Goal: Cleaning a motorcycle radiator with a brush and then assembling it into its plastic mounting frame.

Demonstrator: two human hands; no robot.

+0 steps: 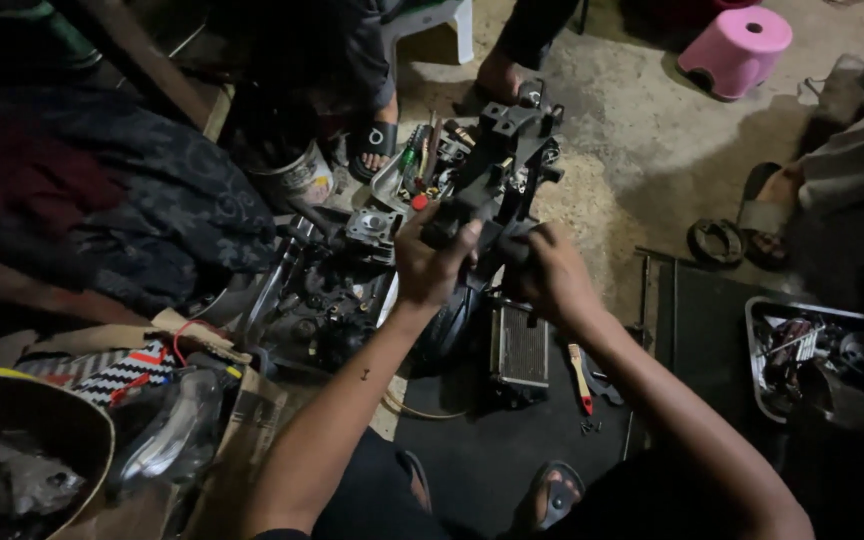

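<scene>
A dark metal engine part (505,160) is held up over the floor, angled away from me. My left hand (430,262) grips its lower left end with the fingers wrapped round it. My right hand (552,272) clasps the lower right end of the same part. Below the hands lie a small finned radiator (520,348) and a dark round cover (449,325) on a black mat (492,450). More greasy engine parts (327,295) sit to the left of my left hand.
A tray of tools (422,165) lies behind the part. A metal tray with parts (820,358) is at the right. A pink stool (738,48) stands far right. Other people's sandalled feet (376,140) are nearby. A red-handled tool (581,378) lies on the mat.
</scene>
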